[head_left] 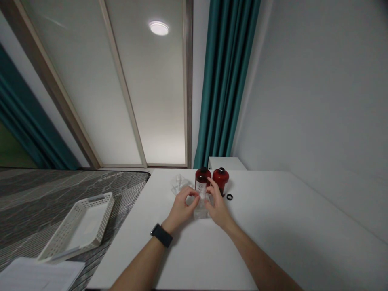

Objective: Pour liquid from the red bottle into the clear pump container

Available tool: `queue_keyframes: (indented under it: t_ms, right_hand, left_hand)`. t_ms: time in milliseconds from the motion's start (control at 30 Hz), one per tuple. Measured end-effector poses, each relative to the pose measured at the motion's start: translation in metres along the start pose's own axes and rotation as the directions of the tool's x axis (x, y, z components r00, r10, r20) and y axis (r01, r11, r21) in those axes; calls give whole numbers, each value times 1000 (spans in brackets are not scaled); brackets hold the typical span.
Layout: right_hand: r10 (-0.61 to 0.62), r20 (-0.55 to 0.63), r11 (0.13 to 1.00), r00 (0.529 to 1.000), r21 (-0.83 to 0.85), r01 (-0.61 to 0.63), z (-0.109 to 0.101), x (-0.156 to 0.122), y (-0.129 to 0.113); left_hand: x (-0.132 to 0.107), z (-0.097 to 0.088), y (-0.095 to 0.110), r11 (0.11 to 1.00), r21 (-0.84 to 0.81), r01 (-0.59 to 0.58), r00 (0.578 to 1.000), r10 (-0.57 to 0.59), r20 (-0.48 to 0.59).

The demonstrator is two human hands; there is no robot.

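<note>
A small clear bottle (pixel 200 212) with a pale, translucent top (pixel 202 194) stands on the white table between my hands. At its neck, the thumb and index finger of my left hand (pixel 183 204) are pinched together. My right hand (pixel 217 205) curls round the top from the other side, its index finger raised and its thumb by the bottle's shoulder. The exact finger contact is too small to make out. Just behind stand a dark red bottle (pixel 200 186) with a white label and a second red bottle (pixel 220 178), both with black tops.
A black ring (pixel 229 197) lies right of the red bottles. Clear plastic with a translucent piece (pixel 178 180) rests to their left. Beyond the table's (pixel 194 258) left edge are a white perforated basket (pixel 106 216) and white papers (pixel 39 277). A wall (pixel 327 121) rises at right.
</note>
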State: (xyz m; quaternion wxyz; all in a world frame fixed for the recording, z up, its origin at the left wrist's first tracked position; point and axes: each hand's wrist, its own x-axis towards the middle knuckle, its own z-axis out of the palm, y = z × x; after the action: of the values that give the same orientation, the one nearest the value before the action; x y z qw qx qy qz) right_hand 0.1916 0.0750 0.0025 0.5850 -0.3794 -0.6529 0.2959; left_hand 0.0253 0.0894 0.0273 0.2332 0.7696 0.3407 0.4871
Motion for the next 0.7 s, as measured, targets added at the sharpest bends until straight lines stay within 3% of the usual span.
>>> queue_keyframes:
  t_ms: [200, 700]
  right_hand:
    - [79, -67, 996, 995, 44, -76, -1, 1, -3]
    - [102, -25, 992, 995, 72, -100, -1, 2, -1]
  left_hand:
    - [0, 0, 0, 1000, 15, 13, 1000, -13, -2]
    - [0, 0, 0, 1000, 14, 12, 1000, -12, -3]
